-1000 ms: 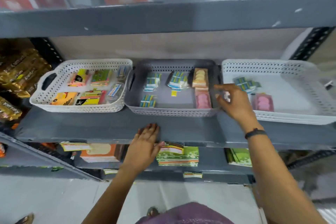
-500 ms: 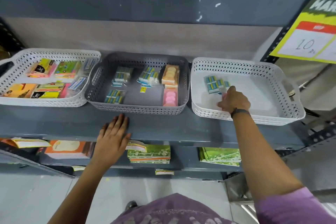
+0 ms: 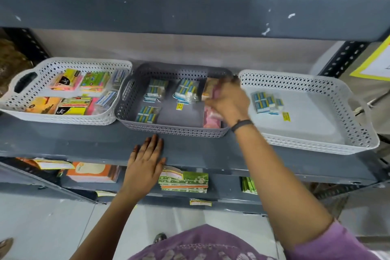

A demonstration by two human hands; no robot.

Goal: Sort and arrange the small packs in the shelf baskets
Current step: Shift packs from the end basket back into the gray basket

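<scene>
Three baskets stand in a row on the grey shelf: a white left basket with colourful packs, a grey middle basket and a white right basket. The grey basket holds blue-and-yellow packs, an orange pack and a pink pack. One blue-and-yellow pack lies in the right basket. My right hand hovers over the grey basket's right end, blurred, fingers closed on a pinkish pack. My left hand rests flat on the shelf's front edge, holding nothing.
A yellow price tag lies loose in the right basket and another in the grey one. The shelf above hangs low over the baskets. Green packs and orange boxes sit on the lower shelf.
My right hand went into the right basket, closed on the pink pack there, and has swung left over the grey basket. That pack is gone from the right basket. The left hand stayed put.
</scene>
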